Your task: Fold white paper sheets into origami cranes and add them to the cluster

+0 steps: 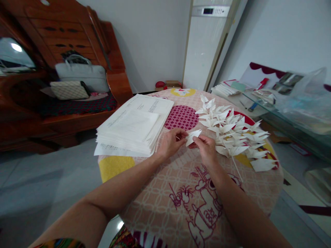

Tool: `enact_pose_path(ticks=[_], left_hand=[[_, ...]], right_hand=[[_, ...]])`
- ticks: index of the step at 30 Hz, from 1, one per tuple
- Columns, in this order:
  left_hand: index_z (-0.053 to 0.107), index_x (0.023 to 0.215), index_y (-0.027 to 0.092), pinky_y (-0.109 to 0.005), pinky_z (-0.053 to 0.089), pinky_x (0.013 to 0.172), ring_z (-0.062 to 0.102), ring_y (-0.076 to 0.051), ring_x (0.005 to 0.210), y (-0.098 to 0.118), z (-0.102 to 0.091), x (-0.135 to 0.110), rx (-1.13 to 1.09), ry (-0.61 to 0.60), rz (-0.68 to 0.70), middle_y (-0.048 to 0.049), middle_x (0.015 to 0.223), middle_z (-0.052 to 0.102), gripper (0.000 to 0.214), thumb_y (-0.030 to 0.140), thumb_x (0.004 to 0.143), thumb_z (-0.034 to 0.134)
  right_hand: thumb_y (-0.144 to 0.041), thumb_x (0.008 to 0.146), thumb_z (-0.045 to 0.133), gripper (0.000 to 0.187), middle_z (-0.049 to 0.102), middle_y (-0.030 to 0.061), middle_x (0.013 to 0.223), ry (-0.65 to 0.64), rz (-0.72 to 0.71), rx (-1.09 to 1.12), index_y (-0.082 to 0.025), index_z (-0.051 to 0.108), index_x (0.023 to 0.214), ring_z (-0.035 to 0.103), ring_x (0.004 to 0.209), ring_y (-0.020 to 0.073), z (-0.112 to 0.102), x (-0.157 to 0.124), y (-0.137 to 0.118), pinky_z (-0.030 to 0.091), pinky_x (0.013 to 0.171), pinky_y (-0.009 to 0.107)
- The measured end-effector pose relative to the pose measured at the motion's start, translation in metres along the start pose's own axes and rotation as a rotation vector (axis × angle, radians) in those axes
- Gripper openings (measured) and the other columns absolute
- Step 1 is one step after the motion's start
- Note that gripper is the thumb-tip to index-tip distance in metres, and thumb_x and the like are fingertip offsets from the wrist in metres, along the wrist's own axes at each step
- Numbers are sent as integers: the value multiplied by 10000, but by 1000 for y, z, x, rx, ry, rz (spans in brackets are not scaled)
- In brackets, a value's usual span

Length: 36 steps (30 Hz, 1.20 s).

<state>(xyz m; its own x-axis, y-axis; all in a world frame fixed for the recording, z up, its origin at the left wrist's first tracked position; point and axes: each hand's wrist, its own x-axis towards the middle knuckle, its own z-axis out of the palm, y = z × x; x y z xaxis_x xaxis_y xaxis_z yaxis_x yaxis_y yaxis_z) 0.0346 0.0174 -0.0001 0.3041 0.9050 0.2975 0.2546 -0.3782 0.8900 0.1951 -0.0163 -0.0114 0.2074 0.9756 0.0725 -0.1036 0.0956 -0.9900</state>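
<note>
A small folded white paper (pixel 192 136) is held between my two hands, over the middle of the patterned round table. My left hand (pixel 172 140) pinches its left edge with thumb and fingertips. On the other side, the fingers of my right hand (pixel 205 144) are closed on its lower right part. Just right of my right hand lie many folded white paper cranes (pixel 227 127), crowded together with wings pointing up. A thick stack of printed paper sheets (pixel 129 124) rests to the left, with a smaller sheet (pixel 138 124) on top.
The round table's cloth (pixel 165 193) carries cartoon drawings. A glass side table (pixel 292 127) at the right bears papers, a red marker (pixel 261 83) and a plastic bag (pixel 300 100). A wooden bench (pixel 121 86) with a grey handbag (pixel 82 74) stands left; a tall white appliance (pixel 204 48) stands behind.
</note>
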Motion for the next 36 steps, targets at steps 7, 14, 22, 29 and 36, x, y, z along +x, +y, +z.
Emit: enact_pose_path(ticks=[7, 14, 22, 29, 36], left_hand=[[701, 915, 168, -236, 478, 674, 616, -121, 720, -1, -1, -1, 137, 14, 60, -18, 848, 698, 140, 154, 776, 703], [719, 969, 168, -254, 510, 707, 639, -141, 759, 1, 0, -3, 165, 43, 94, -43, 878, 708, 163, 197, 809, 700], [754, 985, 177, -265, 530, 743, 666, -155, 796, 0, 0, -3, 34, 43, 91, -55, 899, 730, 186, 206, 810, 699], [757, 977, 165, -256, 518, 703, 652, -148, 748, 2, 0, -3, -16, 58, 28, -49, 855, 726, 194, 216, 798, 704], [750, 925, 170, -250, 503, 698, 636, -136, 735, 5, 0, -4, 52, 89, 84, -40, 834, 709, 146, 182, 794, 687]], right_hand=[[-344, 673, 738, 139, 661, -15, 556, 31, 84, 115, -206, 731, 657, 578, 441, 145, 3, -1, -5, 518, 467, 279], [-376, 692, 738, 164, 665, -13, 586, 38, 50, 111, -223, 704, 642, 607, 514, 169, 3, -2, -5, 541, 500, 301], [-396, 652, 774, 201, 693, -1, 618, 74, 98, 195, -206, 726, 693, 604, 518, 159, 0, 0, -6, 537, 497, 294], [-411, 635, 785, 231, 709, 10, 648, 82, 102, 197, -198, 731, 708, 613, 538, 160, 1, 1, -7, 548, 510, 298], [-415, 655, 781, 225, 708, 8, 656, 78, 76, 181, -204, 742, 720, 619, 545, 163, 1, 0, -6, 558, 516, 299]])
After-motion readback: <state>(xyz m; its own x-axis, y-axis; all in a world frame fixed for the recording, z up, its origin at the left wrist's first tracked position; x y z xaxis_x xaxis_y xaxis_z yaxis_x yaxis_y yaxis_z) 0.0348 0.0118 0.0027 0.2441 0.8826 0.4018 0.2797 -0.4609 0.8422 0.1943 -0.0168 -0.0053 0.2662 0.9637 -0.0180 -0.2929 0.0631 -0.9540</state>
